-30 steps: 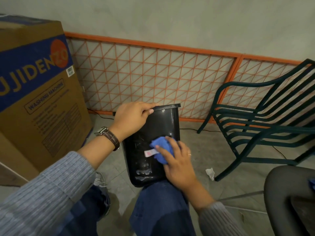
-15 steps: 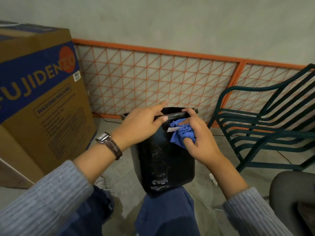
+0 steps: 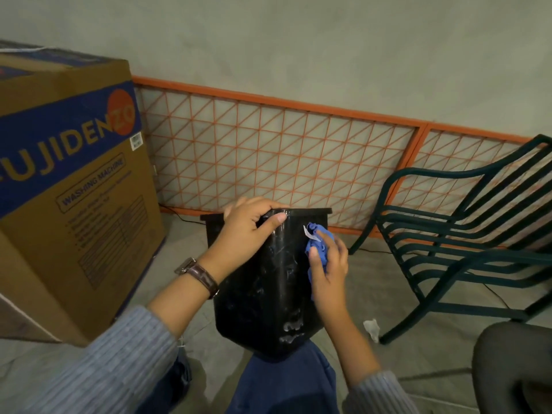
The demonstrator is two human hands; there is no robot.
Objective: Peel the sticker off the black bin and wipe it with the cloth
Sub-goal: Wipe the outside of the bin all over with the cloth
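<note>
Concrete floor and a bare wall frame the scene, with an orange mesh fence (image 3: 268,156) running along the wall's foot. At far left stands a large cardboard washing-machine box (image 3: 68,186). Right of it, the left hand (image 3: 245,231) is clamped over the near-left part of the rim of the black bin (image 3: 268,288), thumb on the near face and fingers curled over the top edge. The bin stands upright on the seated person's knee (image 3: 286,380), its long axis vertical, one corner turned toward the viewer; pale adhesive smears show on its lower face. Just right of that corner, the right hand (image 3: 328,267) presses a bunched blue cloth (image 3: 316,249) against the bin's right face near the top, fingers closed around the cloth. A small white sticker scrap (image 3: 307,233) juts from the cloth's upper-left edge; whether it touches the bin cannot be told. The residue lies below the right hand, so the wiping stroke probably runs downward along the bin's height. At far right, a green metal chair (image 3: 466,249) and a crumpled white scrap (image 3: 372,325) on the floor.
</note>
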